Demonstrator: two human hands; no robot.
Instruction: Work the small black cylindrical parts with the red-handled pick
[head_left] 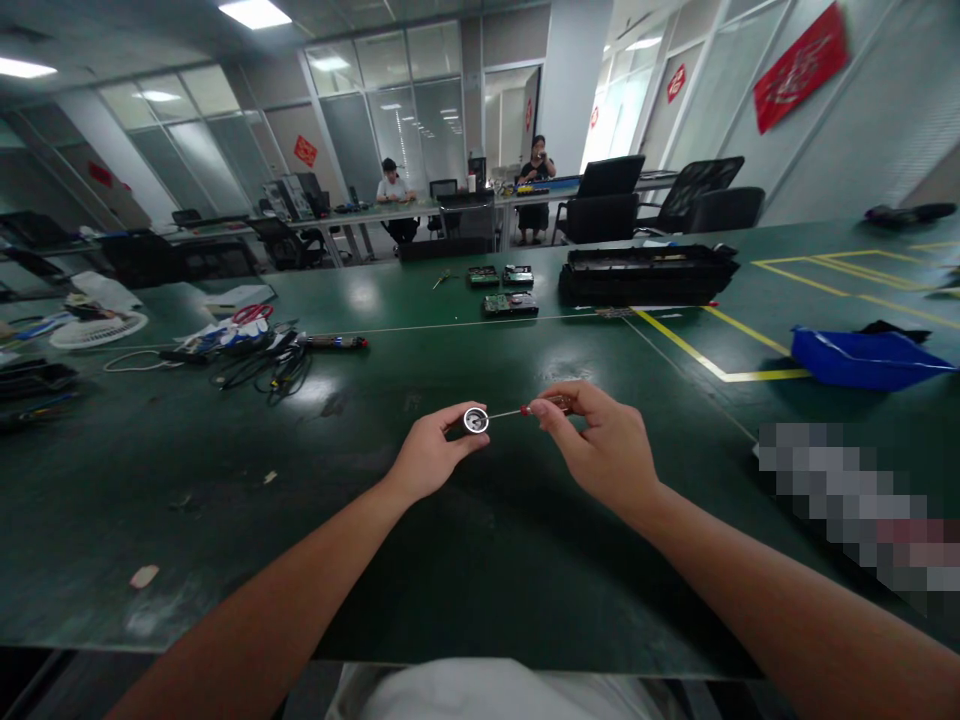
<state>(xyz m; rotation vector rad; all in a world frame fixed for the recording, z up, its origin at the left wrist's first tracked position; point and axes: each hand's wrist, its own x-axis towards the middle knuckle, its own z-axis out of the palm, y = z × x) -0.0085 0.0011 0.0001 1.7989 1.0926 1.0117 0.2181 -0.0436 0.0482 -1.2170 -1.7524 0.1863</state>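
Note:
Between the thumb and fingers of my left hand [431,455] is a small round part [475,420] with a bright white ring and a dark centre. It is held above the table, its ringed face toward me. My right hand [604,440] grips a screwdriver [524,411] by its handle, which the fingers mostly cover; a red collar shows at the handle's front. The thin metal shaft points left and meets the right side of the round part. Whether the tip is inside the part or only touching it, I cannot tell.
Several cables [277,360] lie on the green table [360,560] at left. Circuit-board drives [510,303] and a long black housing [649,275] sit farther back. At right are a blue tray [862,358] and a blurred-out item [862,510]. Two people sit at a far table.

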